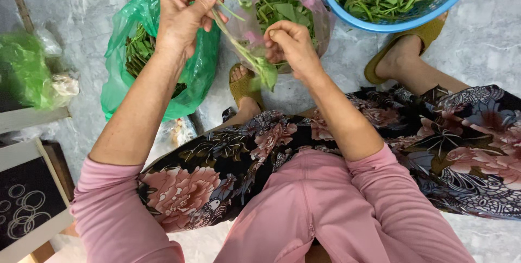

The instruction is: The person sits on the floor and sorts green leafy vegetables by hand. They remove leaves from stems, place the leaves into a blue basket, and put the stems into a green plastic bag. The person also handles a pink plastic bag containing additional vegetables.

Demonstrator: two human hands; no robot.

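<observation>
A long, thin green vegetable stalk (230, 35) with a few soft leaves runs on a slant between two bare hands, its upper end at the top edge of the view and its lower end carrying a limp, folded leaf. The left hand (184, 13) grips the upper stalk in closed fingers. The right hand (290, 43) pinches it lower down, near the leaf. The stalk hangs in the air above the grey floor, touching no surface.

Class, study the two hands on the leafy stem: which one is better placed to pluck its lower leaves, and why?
Probably the right hand: its fingers pinch beside the leaves at the lower end of the stem, while the left hand grips the upper end.
</observation>
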